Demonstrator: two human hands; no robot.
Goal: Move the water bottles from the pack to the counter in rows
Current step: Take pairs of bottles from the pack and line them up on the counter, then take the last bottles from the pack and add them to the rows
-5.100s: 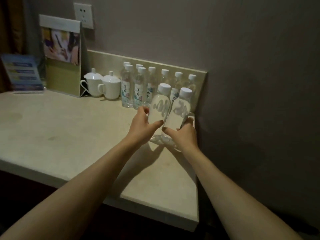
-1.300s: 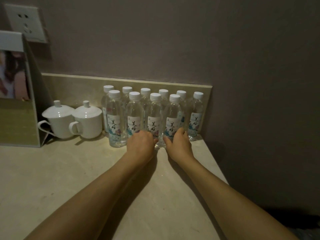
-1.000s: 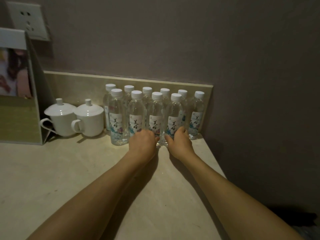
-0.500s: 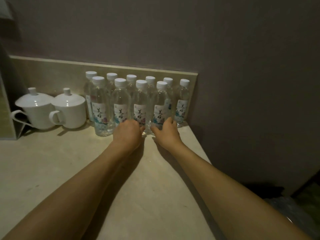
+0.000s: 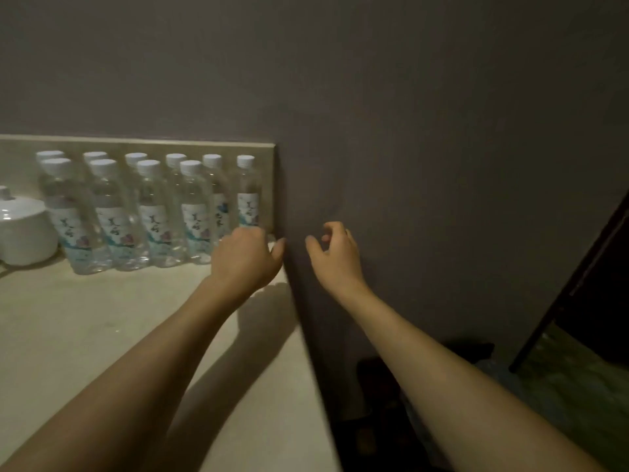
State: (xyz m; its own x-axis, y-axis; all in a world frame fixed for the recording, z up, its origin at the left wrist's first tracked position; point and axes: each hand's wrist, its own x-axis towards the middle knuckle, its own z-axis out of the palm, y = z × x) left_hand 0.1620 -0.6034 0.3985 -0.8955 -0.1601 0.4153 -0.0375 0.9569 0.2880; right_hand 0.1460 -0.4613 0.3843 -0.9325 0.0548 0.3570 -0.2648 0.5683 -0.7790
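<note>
Several clear water bottles (image 5: 155, 216) with white caps and flowered labels stand in two rows on the pale counter (image 5: 102, 335), against its low backsplash. My left hand (image 5: 246, 258) hovers over the counter's right end, just right of the front row, fingers loosely curled and holding nothing. My right hand (image 5: 335, 255) is in the air past the counter's right edge, in front of the wall, fingers loosely curled and empty. The pack is not clearly in view.
A white lidded cup (image 5: 23, 229) stands at the left edge beside the bottles. A grey wall (image 5: 408, 131) rises behind and to the right. Dark floor and a dark slanted frame (image 5: 578, 274) lie to the right, below the counter's edge.
Both hands have let go of the two front-row bottles and moved right. The view has swung right, so the bottles now sit at the left.
</note>
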